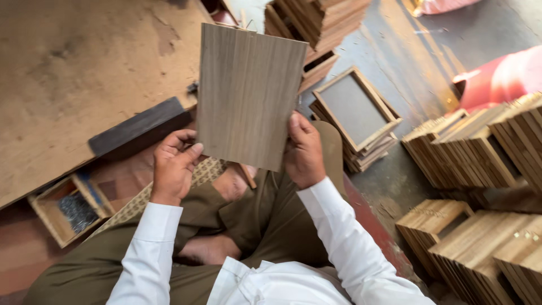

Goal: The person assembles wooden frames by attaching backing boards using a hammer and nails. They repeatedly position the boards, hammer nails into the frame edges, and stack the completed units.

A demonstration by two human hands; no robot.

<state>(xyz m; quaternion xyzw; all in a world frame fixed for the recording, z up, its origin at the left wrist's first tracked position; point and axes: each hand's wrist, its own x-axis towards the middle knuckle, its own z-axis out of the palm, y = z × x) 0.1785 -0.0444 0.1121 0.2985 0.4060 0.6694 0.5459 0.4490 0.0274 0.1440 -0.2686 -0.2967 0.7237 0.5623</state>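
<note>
**Wood panel up for a once-over**

Plywood panel [248,93] held upright over the lap: right hand [305,149] clamps its lower right edge, left hand [175,164] pinches the lower left corner. Looks like inspection; next it probably needs seating squarely into a frame [357,110] from the stacks. Tray of nails [76,210] sits left.
</note>
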